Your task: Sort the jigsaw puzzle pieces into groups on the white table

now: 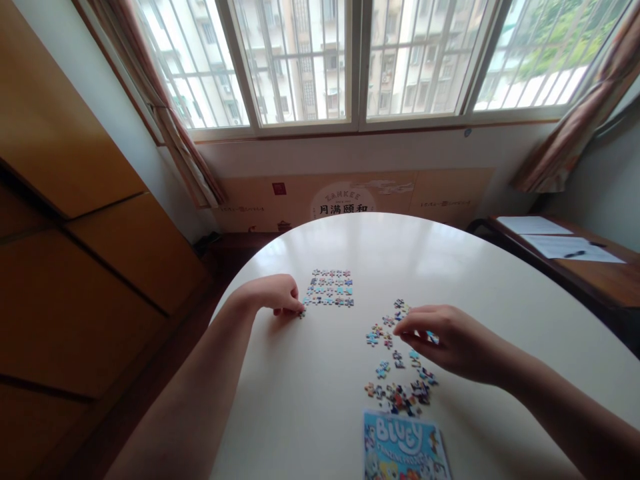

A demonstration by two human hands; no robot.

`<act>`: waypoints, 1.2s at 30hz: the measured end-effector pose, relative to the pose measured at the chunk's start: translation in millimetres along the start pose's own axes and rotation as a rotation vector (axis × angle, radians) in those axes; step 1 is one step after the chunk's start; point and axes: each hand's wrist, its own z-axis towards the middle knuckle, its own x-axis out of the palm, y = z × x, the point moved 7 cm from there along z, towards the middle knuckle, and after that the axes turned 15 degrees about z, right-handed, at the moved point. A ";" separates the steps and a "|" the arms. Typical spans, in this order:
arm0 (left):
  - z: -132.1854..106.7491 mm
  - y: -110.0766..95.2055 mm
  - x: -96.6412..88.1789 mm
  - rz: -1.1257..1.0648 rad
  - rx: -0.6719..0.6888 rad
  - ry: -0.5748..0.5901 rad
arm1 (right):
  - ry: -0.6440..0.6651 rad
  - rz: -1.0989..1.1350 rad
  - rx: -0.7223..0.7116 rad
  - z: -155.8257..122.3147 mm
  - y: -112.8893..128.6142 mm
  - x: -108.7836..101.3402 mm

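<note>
Windows in pale frames (359,67) span the far wall, and their daylight probably explains why the round, glossy white surface (300,400) stands close to them. Loose, multicoloured cardboard jigsaw pieces (404,399) lie scattered on its right half, densest at the near end, perhaps kept to that side so the left stays free for sorting. Just below that heap sits a blue rectangular printed picture with white "BLUEY" lettering (400,443), turned to be read from the person's seat; its lower edge is cut off, so whether it is a box or a sheet cannot be told.

Of the two hands, the right hand (440,337) arches over the loose pieces, fingers curled with thumb and forefinger close; whether they grip anything cannot be told, and the palm hides some pieces beneath. The left hand (286,297) pinches one small, dark-toned jigsaw piece (301,313), mostly covered by the fingertips, just below the left end of four neat rows of small, bluish jigsaw pieces (330,291). Gaps between them seem meant to keep each piece separate, though their printed details are too small to read.
</note>
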 end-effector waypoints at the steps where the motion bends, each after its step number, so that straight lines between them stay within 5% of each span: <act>1: 0.3 0.1 0.1 -0.003 -0.002 -0.002 | -0.001 0.000 0.001 -0.1 -0.1 -0.2; 12: -5.9 -5.6 -10.4 0.033 -0.012 -0.059 | 0.081 -0.048 0.025 -1.1 -1.2 1.4; 17: -29.2 -62.6 -26.8 0.090 0.149 -0.270 | 0.144 -0.106 0.086 -3.7 -5.5 -0.2; 23: -35.6 -147.3 -0.6 0.230 0.560 -0.331 | 0.162 -0.141 0.039 -2.1 -3.7 3.3; 36: -31.0 -163.7 13.0 0.250 0.658 -0.343 | 0.219 -0.179 0.137 -0.1 -2.9 15.3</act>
